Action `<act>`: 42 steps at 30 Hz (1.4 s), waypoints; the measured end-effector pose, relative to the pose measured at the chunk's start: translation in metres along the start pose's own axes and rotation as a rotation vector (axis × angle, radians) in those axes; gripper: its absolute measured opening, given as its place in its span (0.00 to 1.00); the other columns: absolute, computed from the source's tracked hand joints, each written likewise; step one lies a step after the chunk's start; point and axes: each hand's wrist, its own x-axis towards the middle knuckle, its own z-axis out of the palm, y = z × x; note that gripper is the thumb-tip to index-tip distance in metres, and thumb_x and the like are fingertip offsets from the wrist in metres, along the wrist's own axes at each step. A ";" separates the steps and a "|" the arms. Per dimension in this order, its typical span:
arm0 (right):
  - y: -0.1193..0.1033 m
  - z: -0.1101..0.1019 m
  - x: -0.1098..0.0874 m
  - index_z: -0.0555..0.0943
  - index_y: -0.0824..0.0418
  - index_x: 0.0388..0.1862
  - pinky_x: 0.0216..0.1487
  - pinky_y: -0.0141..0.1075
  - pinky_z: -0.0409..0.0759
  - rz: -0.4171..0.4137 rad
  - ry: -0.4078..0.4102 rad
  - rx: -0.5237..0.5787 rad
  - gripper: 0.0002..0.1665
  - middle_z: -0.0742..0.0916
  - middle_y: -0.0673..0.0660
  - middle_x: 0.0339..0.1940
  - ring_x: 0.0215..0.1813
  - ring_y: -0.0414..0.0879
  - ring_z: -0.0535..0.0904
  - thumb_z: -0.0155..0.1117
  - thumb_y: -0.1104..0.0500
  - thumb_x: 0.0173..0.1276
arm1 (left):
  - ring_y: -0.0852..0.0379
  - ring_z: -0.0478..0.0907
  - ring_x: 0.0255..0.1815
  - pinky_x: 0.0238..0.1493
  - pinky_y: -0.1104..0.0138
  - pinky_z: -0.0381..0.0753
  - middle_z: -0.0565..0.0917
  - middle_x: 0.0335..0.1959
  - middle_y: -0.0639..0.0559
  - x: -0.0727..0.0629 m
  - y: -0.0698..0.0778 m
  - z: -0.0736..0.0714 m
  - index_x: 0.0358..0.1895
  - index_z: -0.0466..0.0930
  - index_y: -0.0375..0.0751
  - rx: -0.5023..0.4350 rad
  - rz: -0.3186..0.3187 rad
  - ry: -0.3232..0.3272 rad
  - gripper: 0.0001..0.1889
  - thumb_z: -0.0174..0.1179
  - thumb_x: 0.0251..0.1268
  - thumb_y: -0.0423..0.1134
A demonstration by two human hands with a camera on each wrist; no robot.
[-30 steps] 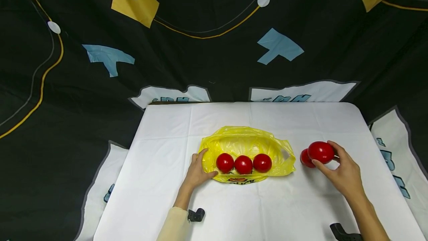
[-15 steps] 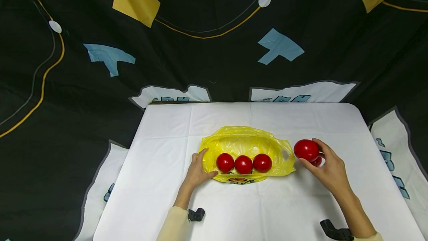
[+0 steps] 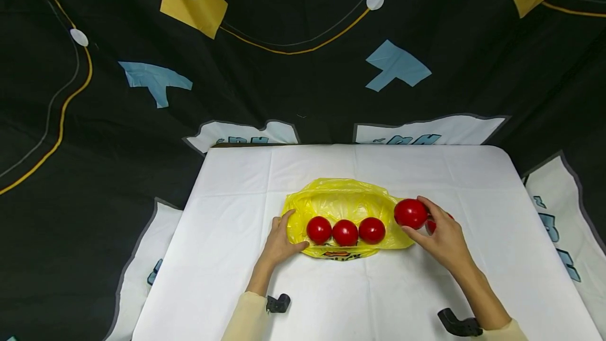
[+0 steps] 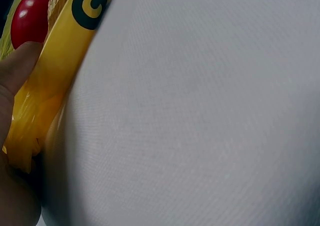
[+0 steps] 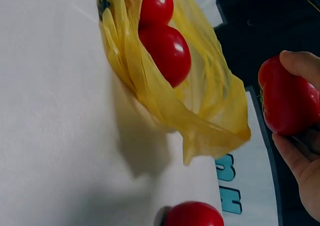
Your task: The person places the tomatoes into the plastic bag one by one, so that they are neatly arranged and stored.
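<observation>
A yellow plastic bag (image 3: 360, 201) lies on its side with its mouth spread. Three red tomatoes sit in a row inside, the middle tomato (image 3: 345, 232) between the others. My left hand (image 3: 280, 241) holds the bag's left edge, thumb at the front rim and fingers at the back. The left wrist view shows its thumb (image 4: 22, 63) over the rim. My right hand (image 3: 445, 241) grips another tomato (image 3: 410, 213) between thumb and fingers, raised at the bag's right end. One more tomato (image 5: 194, 215) rests on the table, partly hidden by the right hand in the head view.
A white cloth covers the table (image 3: 326, 299). Behind it hangs a black curtain (image 3: 284, 93) with yellow, blue and white shapes. A black wrist mount (image 3: 278, 303) sits at the left wrist and a second mount (image 3: 456, 323) at the right.
My right hand has carried the tomato leftward from the tomato on the table to the bag's right end. My left hand and the tomatoes in the bag stay put.
</observation>
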 end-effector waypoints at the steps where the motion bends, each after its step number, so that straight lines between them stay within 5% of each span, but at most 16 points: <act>1: -0.001 0.002 0.001 0.68 0.64 0.65 0.38 0.50 0.81 -0.003 -0.004 -0.006 0.47 0.79 0.65 0.56 0.44 0.55 0.77 0.80 0.55 0.47 | 0.50 0.70 0.43 0.48 0.56 0.72 0.64 0.47 0.45 0.000 0.000 0.000 0.71 0.56 0.50 0.001 -0.001 0.001 0.51 0.75 0.40 0.52; 42: -0.030 0.055 0.008 0.68 0.60 0.66 0.53 0.56 0.73 -0.065 -0.160 0.054 0.47 0.77 0.62 0.60 0.59 0.58 0.73 0.77 0.47 0.50 | 0.51 0.69 0.41 0.46 0.58 0.72 0.63 0.46 0.47 0.000 -0.001 0.001 0.71 0.56 0.52 0.004 -0.017 -0.007 0.52 0.76 0.40 0.51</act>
